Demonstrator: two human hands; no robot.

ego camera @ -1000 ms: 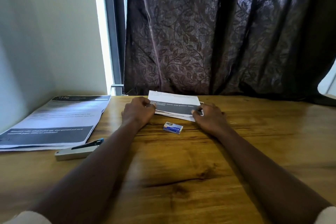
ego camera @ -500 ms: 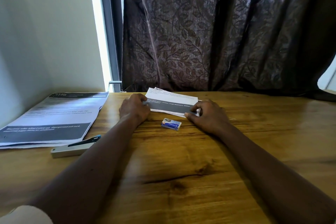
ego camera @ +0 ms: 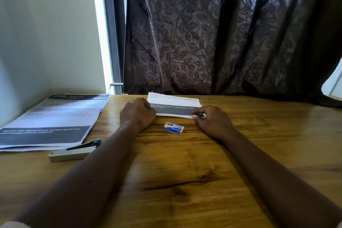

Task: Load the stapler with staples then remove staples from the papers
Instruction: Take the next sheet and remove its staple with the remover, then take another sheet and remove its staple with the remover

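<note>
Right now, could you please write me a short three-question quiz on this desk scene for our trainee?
1. True or false: the stapler lies untouched beside the left forearm.
2. What sits between the left hand and right hand?
A. scissors
B. staple box
C. mug
3. Fill in: both hands rest on the folded ____ near the curtain.

Key: 1 true; 2 B; 3 papers.
</note>
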